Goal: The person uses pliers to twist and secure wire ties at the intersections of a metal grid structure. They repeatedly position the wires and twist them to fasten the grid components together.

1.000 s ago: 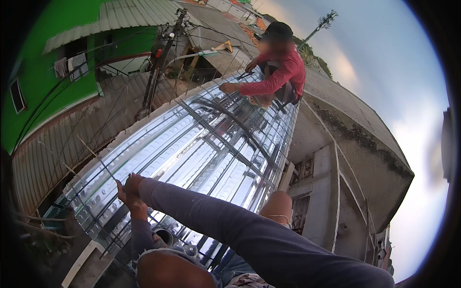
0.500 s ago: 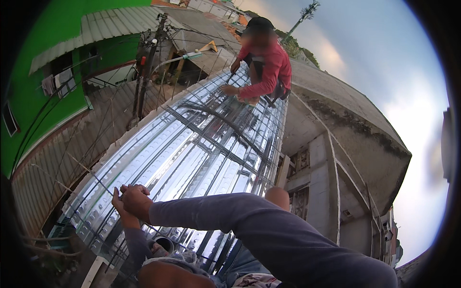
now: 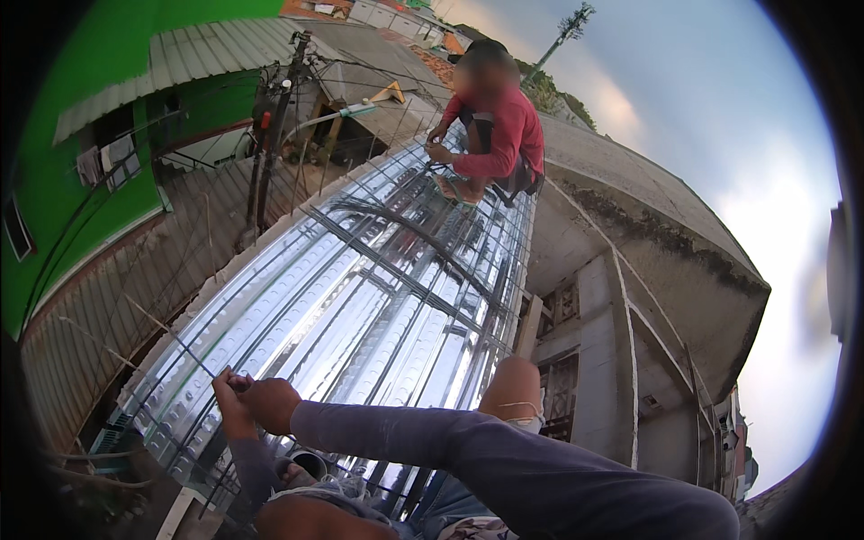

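My left hand (image 3: 233, 414) and my right hand (image 3: 272, 404) are close together at the lower left, both with fingers curled. A thin steel rod (image 3: 171, 335) slants down from the left edge to the fingertips of my left hand. The right hand is closed beside it, its forearm reaching across my body. What is pinched between the fingers is too small to make out. Below the hands lies a grid of dark reinforcing bars (image 3: 396, 270) over shiny ribbed metal decking (image 3: 310, 310).
Another person (image 3: 504, 135) in a red top squats at the far end of the decking, hands together. A concrete wall and overhang (image 3: 648, 243) rise on the right. Beyond the left edge are rod ends, a utility pole (image 3: 274, 135), cables and a lower corrugated roof (image 3: 108, 324).
My hands have shifted slightly down and right, staying together. The right forearm has dropped, showing more of my knee. The other person has drawn both hands together and raised them a little.
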`<state>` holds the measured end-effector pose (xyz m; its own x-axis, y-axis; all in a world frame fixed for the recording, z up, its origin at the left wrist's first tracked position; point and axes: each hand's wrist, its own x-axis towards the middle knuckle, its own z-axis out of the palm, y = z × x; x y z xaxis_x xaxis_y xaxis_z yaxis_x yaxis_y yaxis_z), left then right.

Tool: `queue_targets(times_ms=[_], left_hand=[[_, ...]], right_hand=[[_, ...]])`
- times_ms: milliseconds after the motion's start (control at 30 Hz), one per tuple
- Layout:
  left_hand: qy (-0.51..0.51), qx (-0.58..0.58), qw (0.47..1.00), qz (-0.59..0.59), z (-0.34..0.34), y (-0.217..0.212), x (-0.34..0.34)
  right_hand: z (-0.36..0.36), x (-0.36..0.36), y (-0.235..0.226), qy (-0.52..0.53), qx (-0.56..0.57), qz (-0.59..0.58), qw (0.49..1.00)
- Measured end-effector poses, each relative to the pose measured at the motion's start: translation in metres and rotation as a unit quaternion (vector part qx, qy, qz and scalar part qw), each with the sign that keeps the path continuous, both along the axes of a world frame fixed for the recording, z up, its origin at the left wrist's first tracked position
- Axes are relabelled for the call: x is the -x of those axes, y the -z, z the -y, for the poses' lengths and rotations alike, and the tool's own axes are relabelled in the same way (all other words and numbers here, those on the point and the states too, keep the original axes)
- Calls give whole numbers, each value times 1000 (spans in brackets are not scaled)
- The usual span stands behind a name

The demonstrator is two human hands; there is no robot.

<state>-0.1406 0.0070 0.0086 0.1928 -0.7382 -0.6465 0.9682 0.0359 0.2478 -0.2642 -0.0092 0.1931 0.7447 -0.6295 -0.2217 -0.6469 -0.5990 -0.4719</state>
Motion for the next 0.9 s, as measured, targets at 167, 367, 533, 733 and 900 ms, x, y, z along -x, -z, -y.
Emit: queue_targets(times_ms=[167,367,533,733,900], left_hand=[[48,112,988,99,-18,-60,-6],[29,165,980,112,-27,-48,17],[41,223,969,94,-34,-72,30],[122,130,937,301,-36,-56,20],[20,-30,883,469,-34,-18,22]], right_hand=[[6,41,31,147,-516,106,837],[-11,68,37,158,-713,314,607],[-4,100,38,177,-679,230,675],[-25,110,-9,108,-734,221,633],[-46,157,0,142,-693,154,689]])
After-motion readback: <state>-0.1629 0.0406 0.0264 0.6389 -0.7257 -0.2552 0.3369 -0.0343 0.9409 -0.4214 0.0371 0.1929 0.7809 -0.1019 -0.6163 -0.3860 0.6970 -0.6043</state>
